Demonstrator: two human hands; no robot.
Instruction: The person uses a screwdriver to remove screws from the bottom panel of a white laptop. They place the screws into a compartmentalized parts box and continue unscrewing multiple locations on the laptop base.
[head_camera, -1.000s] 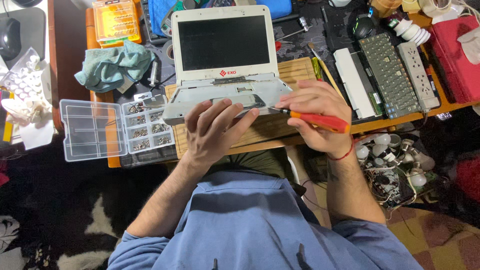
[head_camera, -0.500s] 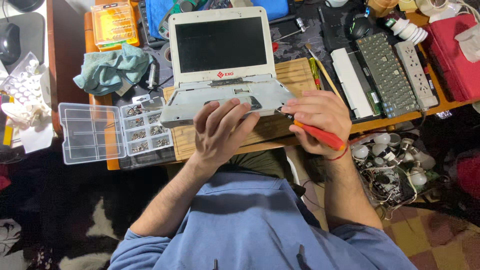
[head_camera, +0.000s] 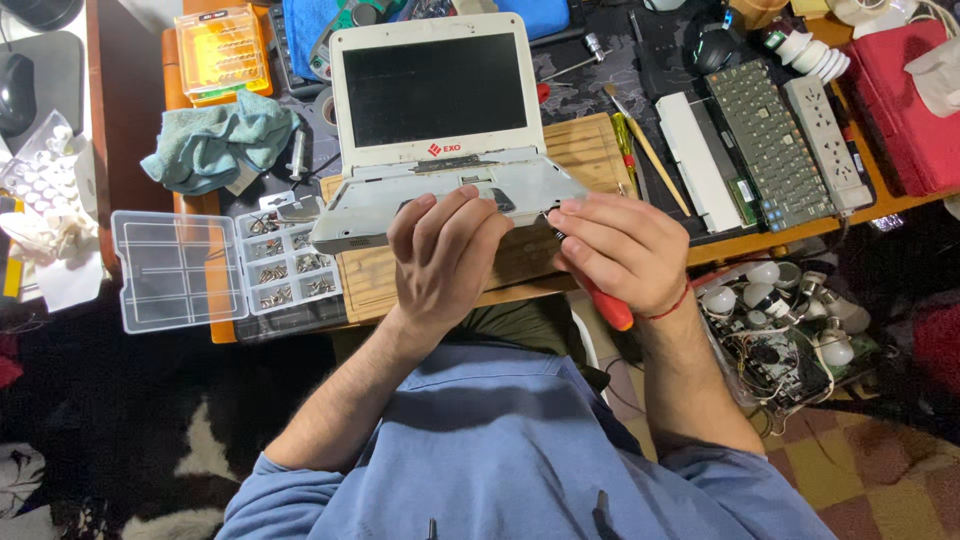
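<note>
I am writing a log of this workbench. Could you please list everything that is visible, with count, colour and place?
laptop: one, white, open, on the wooden board
screwdriver: one, red handle, in the right hand, tip at the laptop's right edge
parts box: one, clear, open, left of the laptop
cloth: one, teal, behind the box
bit case: one, orange, far left
keyboard: one, grey-green, right
power strip: one, white, far right
brush: one, wooden, beside the board
bulbs: several, white, on the floor at right
left hand: on the laptop base
right hand: gripping the screwdriver

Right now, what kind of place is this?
Probably a home electronics repair bench. An opened small white laptop lies on it, a clear plastic compartment box of screws stands beside it, and the right hand holds a red-handled screwdriver.
</note>
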